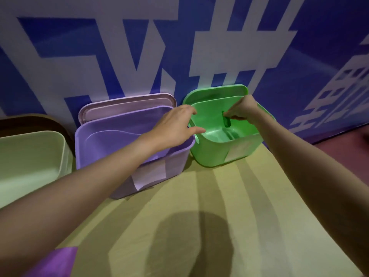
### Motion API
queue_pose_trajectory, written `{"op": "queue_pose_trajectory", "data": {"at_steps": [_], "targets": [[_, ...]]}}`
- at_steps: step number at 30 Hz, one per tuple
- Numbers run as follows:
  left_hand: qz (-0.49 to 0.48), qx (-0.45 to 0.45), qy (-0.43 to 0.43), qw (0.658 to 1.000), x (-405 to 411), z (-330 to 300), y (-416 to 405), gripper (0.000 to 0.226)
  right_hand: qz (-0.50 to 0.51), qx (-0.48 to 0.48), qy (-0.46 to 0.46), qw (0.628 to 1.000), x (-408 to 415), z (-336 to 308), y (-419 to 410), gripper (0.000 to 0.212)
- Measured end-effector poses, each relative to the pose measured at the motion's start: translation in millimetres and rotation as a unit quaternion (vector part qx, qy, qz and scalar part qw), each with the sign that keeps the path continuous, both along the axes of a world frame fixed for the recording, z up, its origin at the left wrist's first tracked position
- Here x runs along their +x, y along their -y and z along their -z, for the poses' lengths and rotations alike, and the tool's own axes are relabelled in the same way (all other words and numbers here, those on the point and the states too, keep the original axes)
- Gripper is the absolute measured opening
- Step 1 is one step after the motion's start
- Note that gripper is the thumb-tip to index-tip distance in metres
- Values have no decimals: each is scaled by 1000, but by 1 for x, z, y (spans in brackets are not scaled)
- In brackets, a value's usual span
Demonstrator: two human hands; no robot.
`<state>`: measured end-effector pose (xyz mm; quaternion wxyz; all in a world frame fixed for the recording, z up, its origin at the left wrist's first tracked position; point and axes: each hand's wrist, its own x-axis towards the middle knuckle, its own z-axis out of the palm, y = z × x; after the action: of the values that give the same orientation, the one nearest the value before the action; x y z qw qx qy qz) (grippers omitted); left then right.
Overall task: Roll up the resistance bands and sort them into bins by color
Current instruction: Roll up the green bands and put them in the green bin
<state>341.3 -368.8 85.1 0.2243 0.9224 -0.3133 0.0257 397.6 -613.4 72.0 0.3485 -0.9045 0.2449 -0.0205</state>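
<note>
Green rolled resistance band (227, 121): held upright over the interior of the green bin (229, 150), right of frame centre, pinched at its upper end by the right hand (242, 108). Fingers curled down onto the roll; band appears clear of the bin floor, though the colour match makes the lower end hard to separate from the plastic.

Left hand (175, 126): fingers spread and relaxed, holding nothing, hovering at the gap between the purple bin (111, 156) and the green bin's left rim. Whether the thumb touches that rim, cannot tell.

Other items: purple lid (127, 104) leans on the wall behind the purple bin; green lid (215, 92) likewise behind the green bin. Pale green bin (30, 152) at left edge. A purple band (58, 260), flat, at lower left on the yellow-green table (199, 196).

Risks, as judged:
- Roll is pinched at one end only. On release the coil may spring loose and unroll inside the bin, undoing the rolling step.
- Dropped from height, it may land on end and topple or open; lowering closer to the floor would reduce this.
- Green bin sits near the table's right edge; a push from either hand could shift it.
- Purple band is not yet rolled; the forearm lies near it and could drag it off.
</note>
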Motion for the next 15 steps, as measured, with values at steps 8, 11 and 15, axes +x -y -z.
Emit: {"op": "queue_pose_trajectory", "data": {"at_steps": [8,11,15], "targets": [[21,81,-43,996,19,-2,15,78,-37,-220,-92,970,20,15,4,32],[30,89,-44,995,25,0,17,81,-28,-192,-112,975,27,26,14,24],[29,87,-48,995,31,3,20,72,-7,-141,-118,983,32,40,18,26]]}}
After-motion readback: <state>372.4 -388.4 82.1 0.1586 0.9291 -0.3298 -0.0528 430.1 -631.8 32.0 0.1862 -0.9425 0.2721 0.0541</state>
